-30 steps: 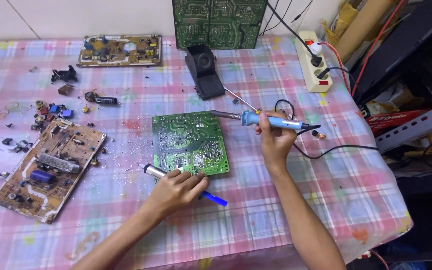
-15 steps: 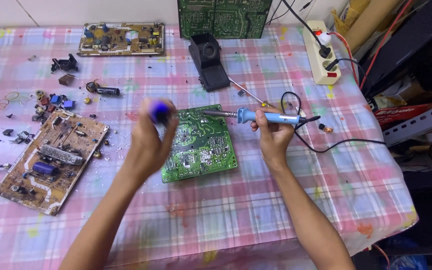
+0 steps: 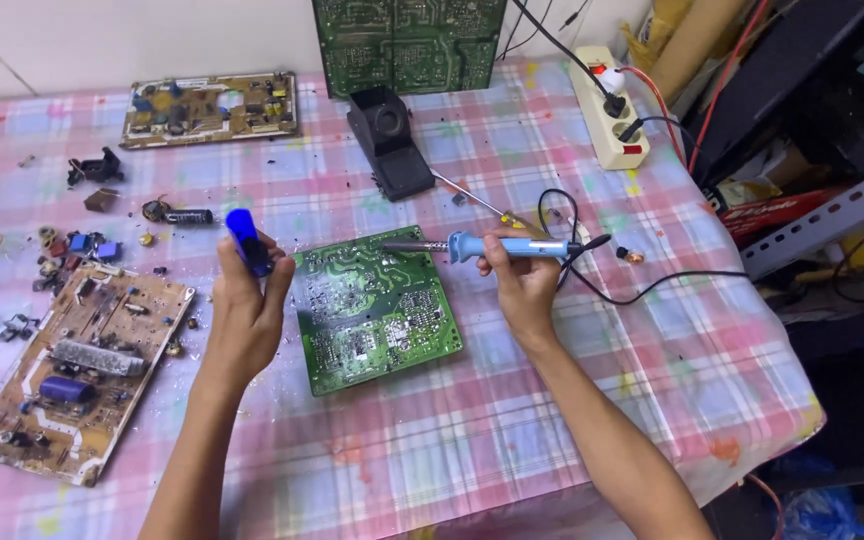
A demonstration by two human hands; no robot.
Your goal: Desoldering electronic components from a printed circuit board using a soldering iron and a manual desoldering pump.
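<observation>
A green circuit board point(image 3: 372, 310) lies solder side up in the middle of the checked tablecloth. My right hand point(image 3: 517, 285) grips a blue-handled soldering iron point(image 3: 497, 246), held level, its tip over the board's far edge. My left hand point(image 3: 247, 310) is raised just left of the board and holds a blue desoldering pump point(image 3: 248, 240) upright, its end pointing up towards the camera.
A brown component board point(image 3: 72, 370) lies at the left with loose parts point(image 3: 62, 245) beyond it. At the back are another board point(image 3: 210, 105), a black iron stand point(image 3: 389, 140), a leaning green board point(image 3: 407, 40) and a white power strip point(image 3: 609, 105). The table's edge runs down the right.
My left hand picked the blue pump up off the table in front of the board and raised it upright beside the board's left edge. The soldering iron tip shifted slightly over the board.
</observation>
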